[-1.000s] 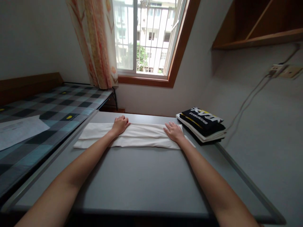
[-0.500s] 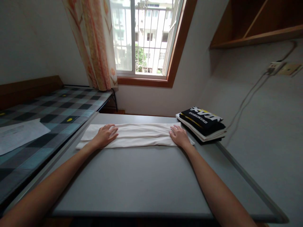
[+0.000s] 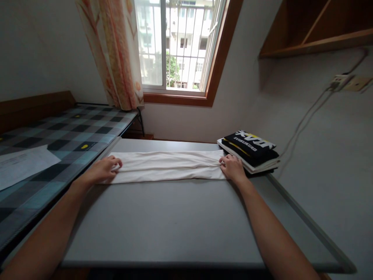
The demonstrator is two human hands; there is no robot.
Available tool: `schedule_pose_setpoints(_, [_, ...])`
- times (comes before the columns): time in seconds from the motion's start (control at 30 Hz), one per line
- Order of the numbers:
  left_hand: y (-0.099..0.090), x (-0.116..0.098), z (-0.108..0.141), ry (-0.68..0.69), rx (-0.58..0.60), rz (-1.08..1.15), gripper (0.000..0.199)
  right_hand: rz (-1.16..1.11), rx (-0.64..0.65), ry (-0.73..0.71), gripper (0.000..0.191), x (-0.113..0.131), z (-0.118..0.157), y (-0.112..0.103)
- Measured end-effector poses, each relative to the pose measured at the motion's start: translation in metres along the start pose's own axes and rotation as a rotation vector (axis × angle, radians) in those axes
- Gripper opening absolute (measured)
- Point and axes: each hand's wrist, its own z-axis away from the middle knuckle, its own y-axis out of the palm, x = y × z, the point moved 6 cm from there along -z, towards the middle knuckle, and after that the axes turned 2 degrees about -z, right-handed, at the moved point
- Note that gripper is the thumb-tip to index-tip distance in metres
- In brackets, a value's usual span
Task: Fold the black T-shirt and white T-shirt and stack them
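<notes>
A white cloth (image 3: 169, 165) lies folded into a long flat strip across the grey table (image 3: 163, 221), with creases running along it. At its left end, my left hand (image 3: 106, 169) pinches the fabric between thumb and fingers. My right hand (image 3: 233, 167) grips the other end, where the creases gather at the fingertips. Just beyond my right hand sits a stack of folded clothes (image 3: 250, 151), a black printed one on top of white and black layers.
A bed with a checked cover (image 3: 58, 136) runs along the left, with a sheet of paper (image 3: 26, 163) on it. Behind the table are a curtain (image 3: 116, 58) and a barred window. A wooden shelf (image 3: 314, 44) and a socket with cables (image 3: 338, 82) are on the right wall.
My left hand has slid left to the cloth's end and my right hand slightly right. Both have gone from lying flat to pinching the cloth, which has more creases near my right hand.
</notes>
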Motion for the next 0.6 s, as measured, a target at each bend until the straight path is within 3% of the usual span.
schedule_pose_setpoints(0.27, [-0.004, 0.004, 0.002, -0.124, -0.021, -0.031, 0.018, -0.026, -0.018, 0.004, 0.022, -0.001, 0.000, 0.001])
schedule_pose_setpoints(0.4, [-0.005, 0.003, 0.003, -0.140, -0.011, -0.077, 0.017, -0.040, -0.055, -0.032, 0.022, 0.002, -0.001, -0.003])
schedule_pose_setpoints(0.53, [-0.016, 0.006, 0.007, -0.213, -0.080, -0.127, 0.020, -0.037, -0.142, 0.002, 0.020, 0.000, -0.002, -0.014])
schedule_pose_setpoints(0.6, [-0.020, 0.009, 0.008, -0.246, -0.094, -0.123, 0.021, -0.025, -0.116, 0.015, 0.019, 0.000, -0.002, -0.014])
